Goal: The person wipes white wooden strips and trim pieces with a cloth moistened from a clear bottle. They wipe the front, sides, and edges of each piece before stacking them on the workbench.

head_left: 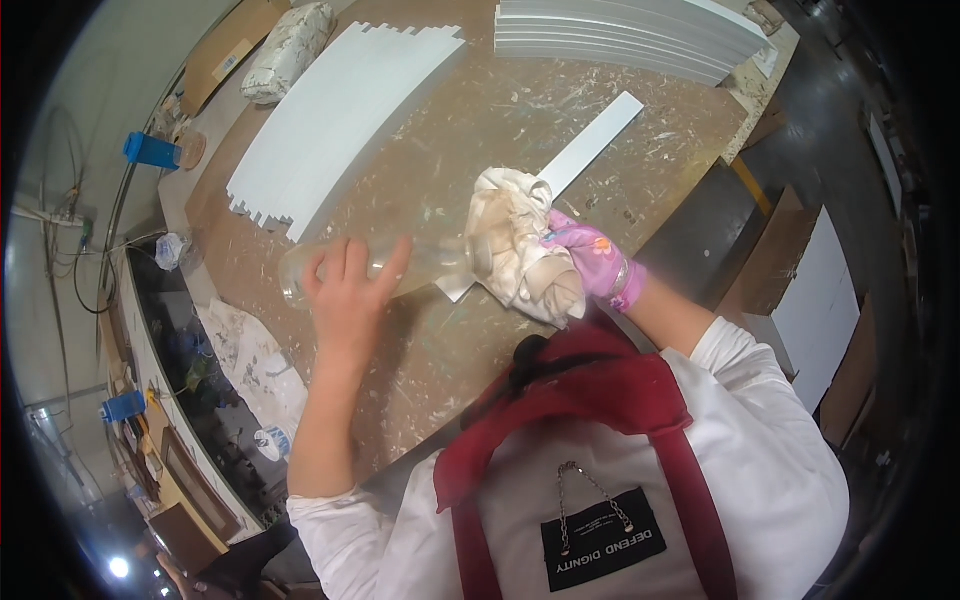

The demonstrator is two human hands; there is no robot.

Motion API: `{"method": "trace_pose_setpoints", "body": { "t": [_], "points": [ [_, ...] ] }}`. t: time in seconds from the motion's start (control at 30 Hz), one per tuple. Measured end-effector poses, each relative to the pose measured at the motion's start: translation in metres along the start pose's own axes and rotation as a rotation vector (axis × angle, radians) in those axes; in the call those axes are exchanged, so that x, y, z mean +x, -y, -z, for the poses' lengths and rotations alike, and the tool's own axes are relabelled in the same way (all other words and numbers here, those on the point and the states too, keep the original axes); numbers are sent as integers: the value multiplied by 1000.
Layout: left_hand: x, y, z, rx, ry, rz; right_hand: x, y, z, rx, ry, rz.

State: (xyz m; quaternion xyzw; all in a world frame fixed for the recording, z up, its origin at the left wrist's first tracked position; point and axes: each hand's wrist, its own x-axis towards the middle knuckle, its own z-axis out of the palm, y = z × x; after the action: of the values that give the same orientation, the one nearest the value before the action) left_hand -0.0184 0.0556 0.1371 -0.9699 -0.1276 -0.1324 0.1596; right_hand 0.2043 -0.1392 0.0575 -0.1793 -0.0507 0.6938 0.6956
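My bare left hand point(352, 280) is wrapped round a clear bottle point(430, 264), which lies on its side in the air above the table. Its mouth points right and presses against a bunched cream cloth point(520, 235). My right hand point(598, 262), in a pink flowered glove, grips that cloth from the right; its fingertips are partly hidden in the folds. Beneath the cloth a narrow white strip point(597, 140) lies slantwise on the table, its near end point(455, 288) showing below the bottle.
The brown worktable point(440, 150) is scuffed and paint-specked. White strips point(340, 120) lie side by side at the far left, and a stack of white boards point(620, 38) stands at the back. A wrapped bundle point(288, 52) and blue container point(152, 150) sit left; cardboard point(770, 250) stands right.
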Motion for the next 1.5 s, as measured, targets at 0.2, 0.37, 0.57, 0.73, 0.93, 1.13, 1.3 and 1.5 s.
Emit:
{"method": "trace_pose_setpoints", "body": {
  "t": [0.2, 0.37, 0.57, 0.73, 0.93, 1.13, 1.3, 1.5],
  "points": [
    [-11, 1, -4, -202, 144, 119, 2, 1, -11, 38, 130, 1],
    [-51, 6, -48, -713, -7, 486, 32, -25, -37, -472, 129, 123],
    [-70, 73, -64, -690, -277, 959, 37, -12, -5, -131, 297, 191],
    [-80, 112, -80, -667, -618, 1182, -23, 46, 16, -638, -186, 490],
    [-113, 118, -101, -705, -558, 1248, -67, 122, 66, -1576, -465, 569],
    [-101, -21, -76, -885, -327, 1064, -19, 75, -18, -1441, -344, 592],
    [-61, -100, -91, -860, -3, 684, 57, -31, -18, -2140, 169, 374],
    [-58, -102, -99, -896, -131, 698, 80, 2, 25, -2342, -29, 133]
  ]
}}
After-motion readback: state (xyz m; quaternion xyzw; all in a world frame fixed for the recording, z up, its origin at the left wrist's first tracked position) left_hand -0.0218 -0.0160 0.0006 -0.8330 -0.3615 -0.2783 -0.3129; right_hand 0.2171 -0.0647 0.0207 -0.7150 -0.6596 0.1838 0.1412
